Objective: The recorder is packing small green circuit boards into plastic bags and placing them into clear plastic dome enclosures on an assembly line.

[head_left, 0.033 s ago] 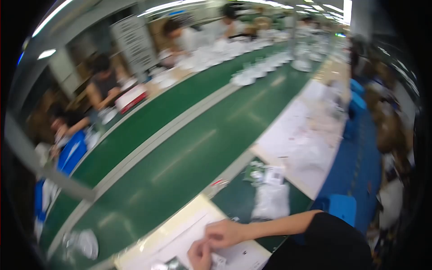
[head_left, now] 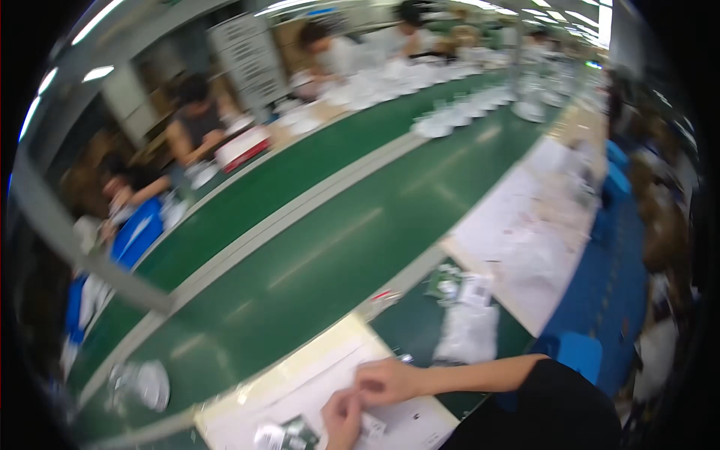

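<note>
A small white printed piece [head_left: 373,427] sits just below a worker's joined fingers, above or on a pale paper-topped board [head_left: 262,401]; blur hides whether it is held or merely lies there. The left hand [head_left: 343,412] and right hand [head_left: 390,380] meet fingertip to fingertip in a narrow pinch, and what, if anything, is between them cannot be told. The handwork looks to be in progress rather than finished, though how much is done or left cannot be read from so small a piece. Left of the hands on the board lie a green packet [head_left: 301,433] and a white packet [head_left: 268,436], both apparently apart from the work at the fingertips.

Bare paper spreads left and ahead of the hands, up to the board's far edge beside the green conveyor belt [head_left: 315,255]. Room is tighter on the right: the forearm crosses the board's side edge, just below a clear bag of white pieces [head_left: 466,334]. A red-and-white scrap [head_left: 386,295] lies near the board's far corner. Farther left, a clear plastic item [head_left: 154,385] rests on the belt; beyond, a row of white items [head_left: 469,106] lines it, with co-workers seated opposite.
</note>
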The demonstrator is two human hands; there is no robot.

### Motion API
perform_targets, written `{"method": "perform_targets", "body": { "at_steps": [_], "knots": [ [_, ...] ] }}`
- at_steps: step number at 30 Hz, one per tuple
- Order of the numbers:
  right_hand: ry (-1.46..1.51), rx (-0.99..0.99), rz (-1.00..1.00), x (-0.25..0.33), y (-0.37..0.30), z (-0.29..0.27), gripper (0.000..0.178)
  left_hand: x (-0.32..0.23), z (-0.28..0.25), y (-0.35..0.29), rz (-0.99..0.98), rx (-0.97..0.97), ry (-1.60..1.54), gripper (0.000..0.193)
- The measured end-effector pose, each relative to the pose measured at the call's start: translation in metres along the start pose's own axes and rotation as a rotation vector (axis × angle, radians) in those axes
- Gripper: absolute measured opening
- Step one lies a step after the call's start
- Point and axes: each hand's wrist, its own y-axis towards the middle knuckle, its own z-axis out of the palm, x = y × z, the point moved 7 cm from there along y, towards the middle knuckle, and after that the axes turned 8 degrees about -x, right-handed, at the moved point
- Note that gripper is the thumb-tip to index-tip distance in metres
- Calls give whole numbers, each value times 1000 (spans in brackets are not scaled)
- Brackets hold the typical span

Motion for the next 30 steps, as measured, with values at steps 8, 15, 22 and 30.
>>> {"method": "perform_targets", "body": {
  "at_steps": [8,15,22,30],
  "knots": [
    [43,75,90,4,10,10,12,0,-4,-5,-85,46,-142,11],
    [41,57,63,9,10,6,10,0,2,-7,-90,94,-202,11],
    [-15,67,85,2,11,7,12,3,1,-3,-81,59,-100,12],
    [-15,67,59,4,11,10,12,-1,-2,-4,-56,70,-72,12]
  ]
}}
